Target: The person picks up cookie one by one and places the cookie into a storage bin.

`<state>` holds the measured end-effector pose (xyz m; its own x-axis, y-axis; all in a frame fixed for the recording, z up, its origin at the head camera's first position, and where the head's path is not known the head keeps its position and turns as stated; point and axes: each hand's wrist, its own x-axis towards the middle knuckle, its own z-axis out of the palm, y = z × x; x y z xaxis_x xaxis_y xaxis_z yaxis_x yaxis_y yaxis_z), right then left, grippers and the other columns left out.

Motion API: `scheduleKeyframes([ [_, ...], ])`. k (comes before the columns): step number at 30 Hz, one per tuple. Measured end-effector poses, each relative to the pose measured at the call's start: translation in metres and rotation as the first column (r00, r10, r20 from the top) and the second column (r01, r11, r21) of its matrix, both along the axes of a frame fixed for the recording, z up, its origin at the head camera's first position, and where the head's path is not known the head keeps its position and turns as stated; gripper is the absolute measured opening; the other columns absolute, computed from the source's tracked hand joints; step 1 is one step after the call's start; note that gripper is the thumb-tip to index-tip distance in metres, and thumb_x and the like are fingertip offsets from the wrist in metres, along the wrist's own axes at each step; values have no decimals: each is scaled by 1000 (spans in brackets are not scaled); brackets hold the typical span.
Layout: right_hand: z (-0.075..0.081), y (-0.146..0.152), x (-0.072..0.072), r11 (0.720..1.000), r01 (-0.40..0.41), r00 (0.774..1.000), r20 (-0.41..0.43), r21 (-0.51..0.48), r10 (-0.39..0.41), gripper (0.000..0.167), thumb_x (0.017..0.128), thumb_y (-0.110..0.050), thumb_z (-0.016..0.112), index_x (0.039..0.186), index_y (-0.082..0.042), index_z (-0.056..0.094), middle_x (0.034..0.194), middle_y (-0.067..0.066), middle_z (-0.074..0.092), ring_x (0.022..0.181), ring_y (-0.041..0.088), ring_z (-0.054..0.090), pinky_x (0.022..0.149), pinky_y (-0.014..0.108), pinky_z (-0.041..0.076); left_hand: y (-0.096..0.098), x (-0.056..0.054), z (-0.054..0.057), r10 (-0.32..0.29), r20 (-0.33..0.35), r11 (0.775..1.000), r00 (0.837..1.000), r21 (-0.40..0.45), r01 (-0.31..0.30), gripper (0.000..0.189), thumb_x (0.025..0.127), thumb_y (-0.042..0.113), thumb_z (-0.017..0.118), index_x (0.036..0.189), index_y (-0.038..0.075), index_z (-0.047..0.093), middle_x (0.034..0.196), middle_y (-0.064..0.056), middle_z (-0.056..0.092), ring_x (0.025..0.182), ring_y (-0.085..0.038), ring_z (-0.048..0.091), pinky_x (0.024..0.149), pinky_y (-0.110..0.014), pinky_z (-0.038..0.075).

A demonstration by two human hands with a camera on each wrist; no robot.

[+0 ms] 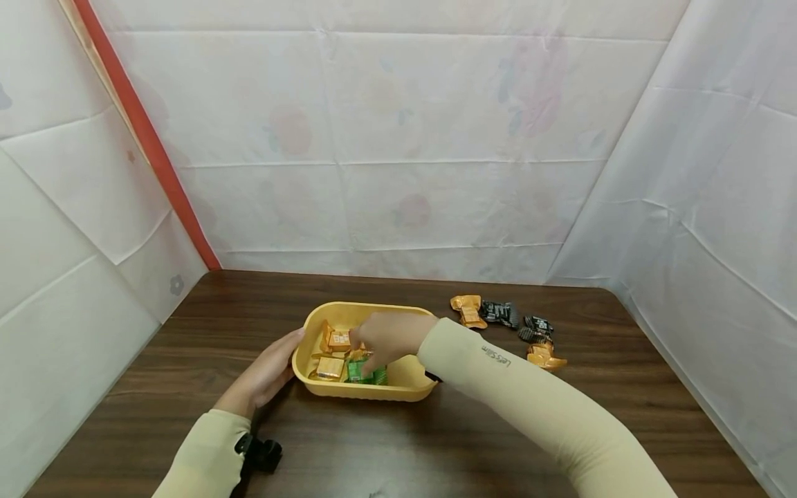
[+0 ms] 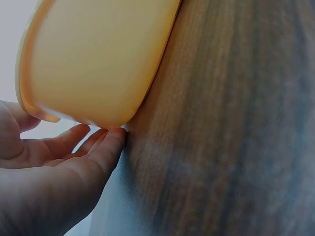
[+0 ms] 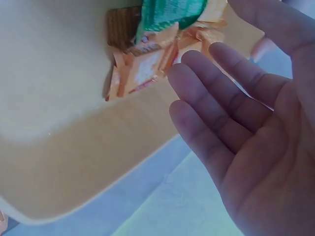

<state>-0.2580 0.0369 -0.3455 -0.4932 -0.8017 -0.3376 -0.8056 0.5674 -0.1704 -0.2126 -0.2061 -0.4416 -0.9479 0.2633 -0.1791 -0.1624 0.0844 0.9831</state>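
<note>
A yellow plastic basket (image 1: 386, 393) stands on the dark wood table and holds several small wrapped packets. Among them are an orange packet (image 1: 339, 340), a pale yellow one (image 1: 330, 368) and a green one (image 1: 359, 373). At the basket's left end, my left hand (image 1: 272, 368) touches the outer wall and rim with its fingertips. My right hand (image 1: 392, 335) reaches over the far rim into the basket, above the packets. In the right wrist view its fingers (image 3: 211, 118) are loosely extended beside an orange packet (image 3: 147, 66), with nothing seen between them.
Right of the basket lie two orange packets, one farther back (image 1: 470, 312) and one nearer (image 1: 544, 356), with black packets (image 1: 499, 313) close by. White patterned sheets (image 1: 398, 138) stand behind the table and along both sides.
</note>
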Motion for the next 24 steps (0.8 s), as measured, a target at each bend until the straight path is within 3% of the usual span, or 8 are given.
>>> scheduleKeyframes([
  [6,10,7,3,1000,-12,1000,-7,-21,12,49,92,-37,75,132,-10,64,122,1,66,102,12,61,87,27,49,-1,0,-1,1,-4,1000,1000,-6,-1,70,110,46,27,159,-3,13,162,-23,16,145,-32,22,106,-33,36],
  [13,24,18,6,999,15,1000,-8,-32,-15,47,94,-39,72,131,-11,63,124,2,65,111,16,61,90,30,50,-1,-1,-1,10,0,1000,1000,0,-10,71,110,48,29,159,-1,11,163,-21,14,146,-32,19,113,-43,28],
  [17,29,24,8,998,14,1000,-8,-61,-15,45,95,-38,71,129,-11,64,123,3,66,111,17,62,90,30,50,-1,-1,-1,7,2,1000,1000,3,-7,72,110,47,29,159,-1,10,164,-22,12,147,-33,17,115,-47,23],
  [24,34,36,9,997,9,999,-46,-81,-13,41,96,-38,70,127,-13,64,120,1,66,105,12,61,89,30,50,-1,-1,-1,9,4,1000,1000,1,-9,72,110,48,28,159,-1,11,164,-22,13,147,-33,19,114,-46,25],
])
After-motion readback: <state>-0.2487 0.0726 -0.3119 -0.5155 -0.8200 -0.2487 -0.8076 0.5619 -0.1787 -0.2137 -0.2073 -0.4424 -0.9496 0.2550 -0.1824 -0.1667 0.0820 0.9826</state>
